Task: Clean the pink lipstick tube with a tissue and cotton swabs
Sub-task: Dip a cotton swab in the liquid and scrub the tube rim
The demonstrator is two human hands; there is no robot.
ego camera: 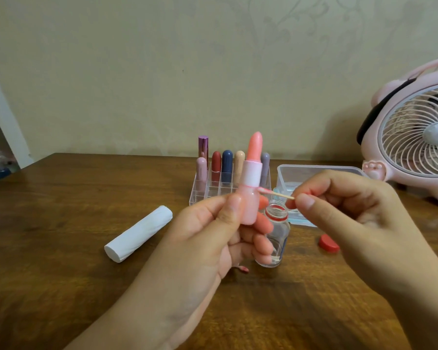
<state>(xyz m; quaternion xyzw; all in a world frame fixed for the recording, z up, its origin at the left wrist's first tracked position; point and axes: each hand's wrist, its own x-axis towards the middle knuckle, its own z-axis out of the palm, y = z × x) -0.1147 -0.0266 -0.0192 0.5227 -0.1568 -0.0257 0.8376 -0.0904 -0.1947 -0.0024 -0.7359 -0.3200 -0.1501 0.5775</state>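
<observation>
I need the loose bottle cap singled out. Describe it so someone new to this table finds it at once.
Start at the pink fan on the right of the wooden table, then come toward the camera past the clear plastic box. The red cap lies flat beside the right hand, apart from the open glass bottle.

One head-worn view looks forward and down, close over the table (61, 286).

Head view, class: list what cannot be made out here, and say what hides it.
- Glass bottle: lower left side hidden behind left hand.
- Plastic box: contents hidden by right hand.
- Fan: cut off by the right edge.
- Small pink item on table: mostly hidden under left hand.
</observation>
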